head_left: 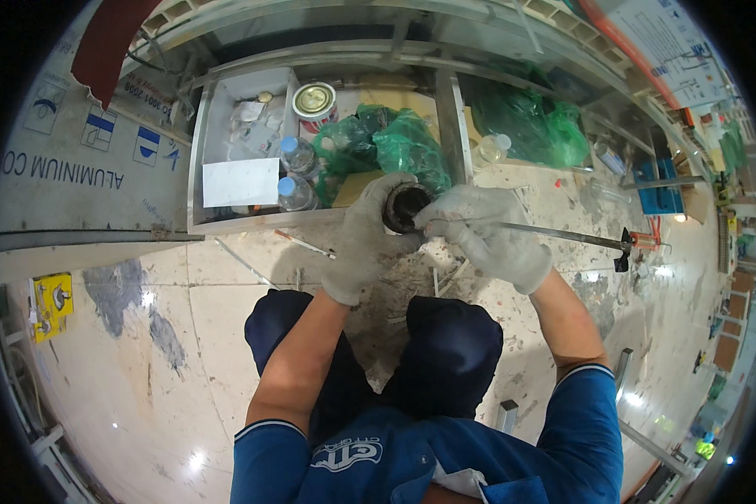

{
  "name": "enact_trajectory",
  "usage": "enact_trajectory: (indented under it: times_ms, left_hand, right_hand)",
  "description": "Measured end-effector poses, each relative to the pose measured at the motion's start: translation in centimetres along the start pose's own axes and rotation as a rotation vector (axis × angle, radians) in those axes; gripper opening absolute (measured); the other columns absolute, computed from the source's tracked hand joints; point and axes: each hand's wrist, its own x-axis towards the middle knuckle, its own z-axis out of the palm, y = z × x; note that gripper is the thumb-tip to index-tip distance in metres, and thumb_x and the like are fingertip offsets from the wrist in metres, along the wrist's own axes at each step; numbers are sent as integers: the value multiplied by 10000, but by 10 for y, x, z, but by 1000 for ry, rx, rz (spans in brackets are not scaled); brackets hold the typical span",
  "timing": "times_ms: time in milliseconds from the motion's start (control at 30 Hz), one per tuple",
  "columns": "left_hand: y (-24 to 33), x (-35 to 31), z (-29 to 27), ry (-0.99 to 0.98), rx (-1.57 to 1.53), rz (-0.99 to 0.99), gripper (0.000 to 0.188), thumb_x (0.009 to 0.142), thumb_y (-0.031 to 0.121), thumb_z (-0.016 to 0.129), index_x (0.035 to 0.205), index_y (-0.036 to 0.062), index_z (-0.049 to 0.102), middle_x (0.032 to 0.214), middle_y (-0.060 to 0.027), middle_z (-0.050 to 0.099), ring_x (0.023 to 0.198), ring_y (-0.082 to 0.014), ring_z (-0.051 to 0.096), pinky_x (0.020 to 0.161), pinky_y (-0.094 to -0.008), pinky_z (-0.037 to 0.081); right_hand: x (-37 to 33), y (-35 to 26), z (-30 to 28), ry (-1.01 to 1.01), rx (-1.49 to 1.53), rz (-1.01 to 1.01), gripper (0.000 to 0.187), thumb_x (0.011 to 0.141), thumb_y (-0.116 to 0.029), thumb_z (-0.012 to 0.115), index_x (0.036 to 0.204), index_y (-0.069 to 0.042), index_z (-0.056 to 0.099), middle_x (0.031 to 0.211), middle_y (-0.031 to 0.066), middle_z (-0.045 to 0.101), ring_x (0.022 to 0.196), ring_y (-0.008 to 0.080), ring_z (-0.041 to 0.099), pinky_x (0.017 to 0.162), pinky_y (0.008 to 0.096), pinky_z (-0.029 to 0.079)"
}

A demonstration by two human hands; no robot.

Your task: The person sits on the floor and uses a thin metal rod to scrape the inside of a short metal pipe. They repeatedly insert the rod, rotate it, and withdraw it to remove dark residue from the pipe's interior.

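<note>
Both my hands wear whitish work gloves. My left hand [363, 239] is closed around a small round container [407, 204], its dark, dirty opening facing up between my hands. Close against its right rim, my right hand [487, 231] is closed on a long thin metal rod [563, 234]. The rod runs out to the right and ends in a black fitting [622, 250] with an orange part [644, 240] beyond it. The fingers hide the rod's near end, so I cannot tell whether it reaches inside the container.
Before me stands an open metal-framed drawer [252, 225] with two plastic bottles [296, 193], a paint can [314, 101], green plastic bags [407, 147] and a white sheet [240, 182]. Thin strips [248, 262] litter the stained floor. A blue crate [657, 186] stands at the right.
</note>
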Motion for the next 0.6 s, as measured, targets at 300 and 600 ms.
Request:
enact_trajectory:
  times_ms: [300, 600]
  left_hand:
    - [5, 3, -1, 29, -68, -5, 713, 660, 40, 885, 1313, 61, 599, 1234, -141, 652, 1140, -285, 659, 1003, -372, 523]
    - [5, 5, -4, 65, 23, 97, 691, 676, 63, 890, 1299, 72, 592, 1241, -165, 650, 1144, -346, 654, 987, -402, 534]
  right_hand:
    - [-7, 2, -6, 131, 159, 169, 141, 907, -50, 721, 1032, 6, 754, 970, 132, 747, 863, 276, 732, 783, 329, 599]
    - [-15, 0, -1, 59, 289, 196, 162, 906, -7, 731, 1065, -9, 761, 967, 122, 739, 862, 270, 731, 766, 334, 583]
